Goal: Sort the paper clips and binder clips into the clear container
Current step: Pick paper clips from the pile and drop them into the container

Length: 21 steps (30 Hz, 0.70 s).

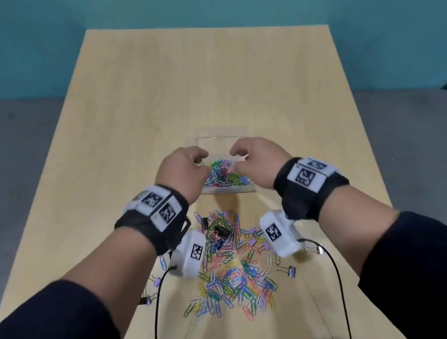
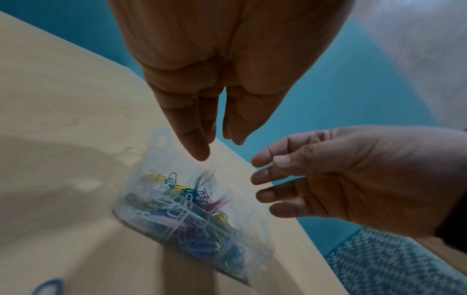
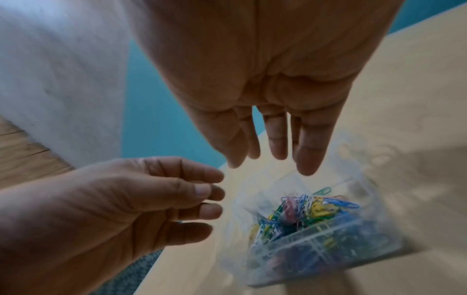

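Note:
A clear container (image 1: 227, 190) stands mid-table, one compartment full of coloured paper clips (image 1: 224, 173). My left hand (image 1: 202, 162) and right hand (image 1: 236, 154) hover side by side just above it. In the left wrist view the left hand (image 2: 220, 146) points its loose fingers down over the container (image 2: 227, 175) and holds nothing. Seen from the right wrist, the right hand (image 3: 270, 159) is likewise empty above the container (image 3: 303, 235). A loose pile of paper clips (image 1: 229, 277) lies nearer me, with black binder clips (image 1: 221, 231) and purple binder clips (image 1: 264, 246) mixed in.
The light wooden table (image 1: 154, 107) is bare beyond the container. More purple binder clips (image 1: 291, 270) lie at the pile's right and left edges. Black cables (image 1: 338, 281) run from the wrist cameras. Grey floor and a teal wall surround the table.

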Motion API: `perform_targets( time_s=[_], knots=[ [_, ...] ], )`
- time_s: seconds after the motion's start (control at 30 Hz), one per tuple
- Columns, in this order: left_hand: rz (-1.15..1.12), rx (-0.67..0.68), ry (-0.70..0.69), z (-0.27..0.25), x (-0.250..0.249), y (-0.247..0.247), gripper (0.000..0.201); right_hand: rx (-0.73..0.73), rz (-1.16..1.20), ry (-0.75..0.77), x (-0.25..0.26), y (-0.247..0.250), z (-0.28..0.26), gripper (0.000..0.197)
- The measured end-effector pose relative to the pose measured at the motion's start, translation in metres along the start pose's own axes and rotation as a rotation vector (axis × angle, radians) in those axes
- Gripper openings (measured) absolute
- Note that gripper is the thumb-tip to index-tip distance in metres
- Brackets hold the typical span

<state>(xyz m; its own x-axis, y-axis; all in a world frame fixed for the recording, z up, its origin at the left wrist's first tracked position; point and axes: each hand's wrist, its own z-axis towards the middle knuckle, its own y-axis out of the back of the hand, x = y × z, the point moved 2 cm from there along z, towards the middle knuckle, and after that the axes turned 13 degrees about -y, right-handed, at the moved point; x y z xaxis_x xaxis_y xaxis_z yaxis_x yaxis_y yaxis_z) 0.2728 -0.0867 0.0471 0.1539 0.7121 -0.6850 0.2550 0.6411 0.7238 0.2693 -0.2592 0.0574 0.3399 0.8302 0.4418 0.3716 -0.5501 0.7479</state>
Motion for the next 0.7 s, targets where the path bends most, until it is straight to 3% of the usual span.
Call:
perform_targets(
  time_s=[0.13, 0.23, 0.33, 0.4, 0.5, 0.7],
  knots=[
    [0.089, -0.085, -0.150, -0.064, 0.010, 0.008, 0.027, -0.080, -0.144, 0.187, -0.028, -0.020, -0.060, 0.032],
    [0.189, 0.040, -0.274, -0.138, 0.020, -0.011, 0.026, -0.027, -0.283, 0.329, -0.057, -0.062, -0.122, 0.043],
    [0.303, 0.243, -0.186, -0.206, 0.036, -0.038, 0.050, -0.016, -0.440, 0.415, -0.085, -0.106, -0.169, 0.072],
    [0.364, 0.316, -0.169, -0.232, 0.047, -0.054, 0.077, 0.054, -0.521, 0.388, -0.102, -0.134, -0.184, 0.092],
    [0.466, 0.335, -0.233, -0.240, 0.052, -0.072, 0.105, 0.091, -0.567, 0.317, -0.116, -0.161, -0.190, 0.108],
    [0.391, 0.270, -0.264, -0.216, 0.038, -0.088, 0.101, -0.054, -0.463, 0.211, -0.092, -0.175, -0.183, 0.095]
  ],
)
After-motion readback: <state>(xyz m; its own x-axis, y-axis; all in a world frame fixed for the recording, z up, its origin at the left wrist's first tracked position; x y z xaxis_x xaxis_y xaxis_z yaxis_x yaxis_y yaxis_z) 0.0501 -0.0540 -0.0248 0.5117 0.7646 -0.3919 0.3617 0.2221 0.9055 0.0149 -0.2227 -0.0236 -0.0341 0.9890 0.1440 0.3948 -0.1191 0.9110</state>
